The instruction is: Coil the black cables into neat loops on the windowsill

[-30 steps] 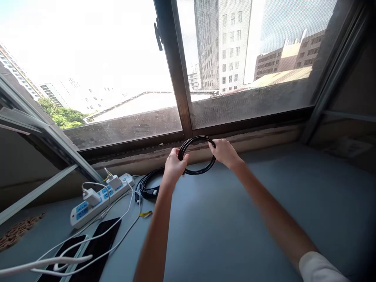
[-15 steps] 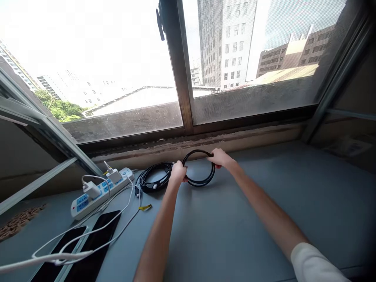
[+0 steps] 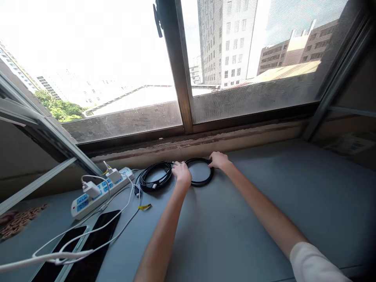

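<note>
On the grey tabletop [image 3: 220, 235], mid-frame, note black cable coil [image 3: 202, 183] lowered flat from mid-air, now surface-supported, with left hand [image 3: 182, 172] and right hand [image 3: 219, 159] part-curled at opposite edges, firmness of grip not discernible.

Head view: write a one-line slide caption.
Both hands, left and right, at a black cable coil beside a second coil on a grey surface.

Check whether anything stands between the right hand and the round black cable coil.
Nothing visible does: the right hand touches the right edge of the black cable coil. The looser black cable bundle lies beyond the left hand.
</note>
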Tool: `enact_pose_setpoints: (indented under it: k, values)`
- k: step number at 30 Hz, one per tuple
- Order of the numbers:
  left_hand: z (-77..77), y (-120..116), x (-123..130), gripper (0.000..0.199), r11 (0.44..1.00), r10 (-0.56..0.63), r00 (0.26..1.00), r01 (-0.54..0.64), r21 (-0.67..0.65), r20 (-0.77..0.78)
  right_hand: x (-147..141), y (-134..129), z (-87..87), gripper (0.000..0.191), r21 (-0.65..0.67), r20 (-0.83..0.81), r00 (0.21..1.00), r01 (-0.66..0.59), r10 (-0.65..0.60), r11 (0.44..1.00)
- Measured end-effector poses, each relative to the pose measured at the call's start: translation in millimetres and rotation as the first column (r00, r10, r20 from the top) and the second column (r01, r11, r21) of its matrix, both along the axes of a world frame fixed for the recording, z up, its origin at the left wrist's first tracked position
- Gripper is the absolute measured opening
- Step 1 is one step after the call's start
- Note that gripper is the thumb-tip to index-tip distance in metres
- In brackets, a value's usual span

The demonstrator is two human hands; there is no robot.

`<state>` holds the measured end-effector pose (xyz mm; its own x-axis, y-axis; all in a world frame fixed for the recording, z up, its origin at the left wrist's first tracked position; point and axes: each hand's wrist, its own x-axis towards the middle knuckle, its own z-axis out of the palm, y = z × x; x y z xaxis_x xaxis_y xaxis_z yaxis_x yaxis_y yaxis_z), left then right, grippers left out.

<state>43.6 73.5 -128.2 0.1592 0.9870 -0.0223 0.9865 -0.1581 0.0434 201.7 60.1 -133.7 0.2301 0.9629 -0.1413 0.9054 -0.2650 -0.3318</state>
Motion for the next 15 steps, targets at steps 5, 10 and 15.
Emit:
enact_pose_setpoints:
  k: [5, 10, 15]
  values:
    - [21.0, -15, 7, 0.037, 0.959, -0.283, 0.959, 0.284, -0.016, 0.018, 8, -8, 18.5, 0.008, 0.04, 0.001, 0.999, 0.044, -0.044, 0.998]
    - [11.3, -32, 26, 0.038, 0.865, -0.472, 0.881, 0.466, -0.186, 0.013, 13, -18, 37.0, 0.004, 0.12, -0.036, 0.996, 0.087, -0.083, 0.989]
    - [5.8, -41, 35, 0.03, 0.864, -0.47, 0.877, 0.436, -0.25, -0.096, 14, -28, 52.8, 0.005, 0.216, -0.061, 0.995, 0.093, -0.082, 0.972]
